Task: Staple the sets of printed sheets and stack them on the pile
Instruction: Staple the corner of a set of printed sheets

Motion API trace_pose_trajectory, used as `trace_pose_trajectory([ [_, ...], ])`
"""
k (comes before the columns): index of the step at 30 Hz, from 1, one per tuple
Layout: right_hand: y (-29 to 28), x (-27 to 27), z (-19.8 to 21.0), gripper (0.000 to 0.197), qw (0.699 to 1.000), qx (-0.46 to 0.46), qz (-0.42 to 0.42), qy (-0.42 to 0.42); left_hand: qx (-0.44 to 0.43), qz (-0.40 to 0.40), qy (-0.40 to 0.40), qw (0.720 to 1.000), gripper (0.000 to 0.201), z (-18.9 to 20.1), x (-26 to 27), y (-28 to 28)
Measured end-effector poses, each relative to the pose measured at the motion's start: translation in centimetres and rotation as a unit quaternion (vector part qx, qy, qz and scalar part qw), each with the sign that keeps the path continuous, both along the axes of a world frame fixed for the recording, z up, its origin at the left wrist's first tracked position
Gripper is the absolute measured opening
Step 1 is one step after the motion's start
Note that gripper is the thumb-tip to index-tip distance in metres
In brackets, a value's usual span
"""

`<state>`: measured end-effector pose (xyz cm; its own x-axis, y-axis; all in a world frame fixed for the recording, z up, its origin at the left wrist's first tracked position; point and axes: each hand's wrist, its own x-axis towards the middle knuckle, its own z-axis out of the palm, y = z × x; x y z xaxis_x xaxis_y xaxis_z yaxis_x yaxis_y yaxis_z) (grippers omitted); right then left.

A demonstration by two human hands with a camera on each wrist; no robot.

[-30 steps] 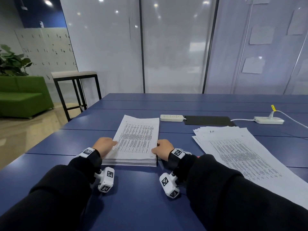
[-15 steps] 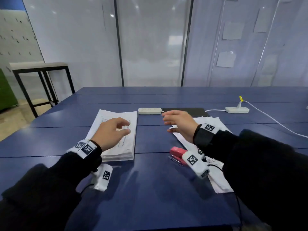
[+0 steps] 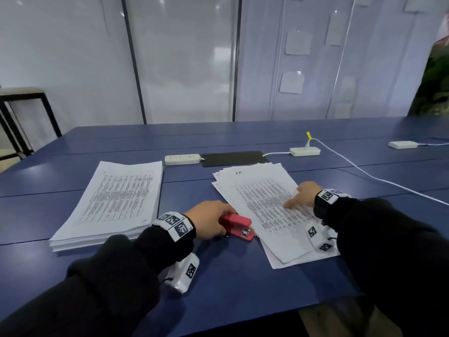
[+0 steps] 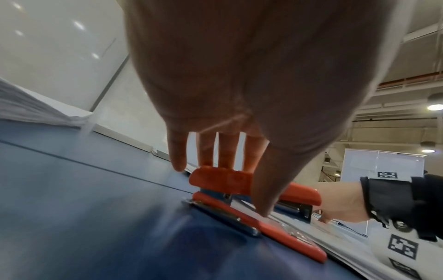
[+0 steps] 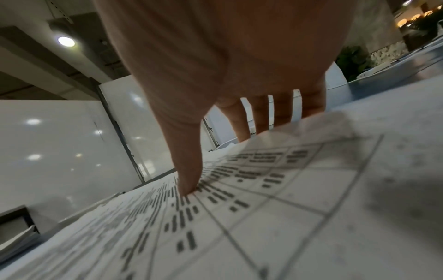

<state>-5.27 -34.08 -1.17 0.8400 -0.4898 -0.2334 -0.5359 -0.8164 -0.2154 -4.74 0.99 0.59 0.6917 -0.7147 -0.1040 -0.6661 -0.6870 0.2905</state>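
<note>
The red stapler (image 3: 237,226) sits on the blue table (image 3: 230,283), touching the near left edge of the loose printed sheets (image 3: 264,210). The left hand (image 3: 209,222) reaches over it, fingers (image 4: 206,151) on the far side and thumb on the near side, holding it. The right hand (image 3: 302,194) is on the loose sheets, thumb (image 5: 187,170) pressing down and fingers curled over the far edge. A neat pile (image 3: 114,203) lies on the left, well apart. There are two heaps of paper, one stapler and three white power strips (image 3: 182,159). The right fingertips are hidden behind the paper. The print is too blurry to read.
</note>
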Motion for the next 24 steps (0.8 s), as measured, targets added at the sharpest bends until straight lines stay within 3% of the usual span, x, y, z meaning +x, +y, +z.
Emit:
trace_pose_trajectory([
  [4,1.1,-0.1,0.8,0.081,0.997,0.007,-0.009,-0.081,0.048,0.009,-0.028,0.998,0.034,0.3,-0.3,1.3],
  [6,1.1,-0.1,1.0,0.046,0.988,0.037,-0.005,-0.147,0.086,0.007,-0.044,0.995,0.032,0.5,-0.9,2.4],
  [8,1.0,-0.1,1.4,0.028,0.973,0.102,-0.01,-0.205,0.12,0.005,-0.066,0.991,0.031,0.8,-1.3,3.9],
  [12,1.5,-1.1,4.0,0.02,0.935,0.219,0.047,-0.274,0.113,0.028,-0.098,0.988,0.023,2.3,-1.9,7.7],
  [15,2.2,-1.8,7.4,0.018,0.92,0.273,0.128,-0.252,0.047,0.073,-0.077,0.993,0.02,3.9,-1.7,10.7],
  [20,3.7,-2.4,12.9,0.011,0.937,0.245,0.222,-0.113,-0.145,0.144,-0.053,0.977,0.019,6.0,-1.4,14.2],
  [24,7.1,-0.8,12.0,0.014,0.945,0.118,0.304,-0.028,-0.275,0.165,0.007,0.947,0.014,7.3,-1.7,14.8],
])
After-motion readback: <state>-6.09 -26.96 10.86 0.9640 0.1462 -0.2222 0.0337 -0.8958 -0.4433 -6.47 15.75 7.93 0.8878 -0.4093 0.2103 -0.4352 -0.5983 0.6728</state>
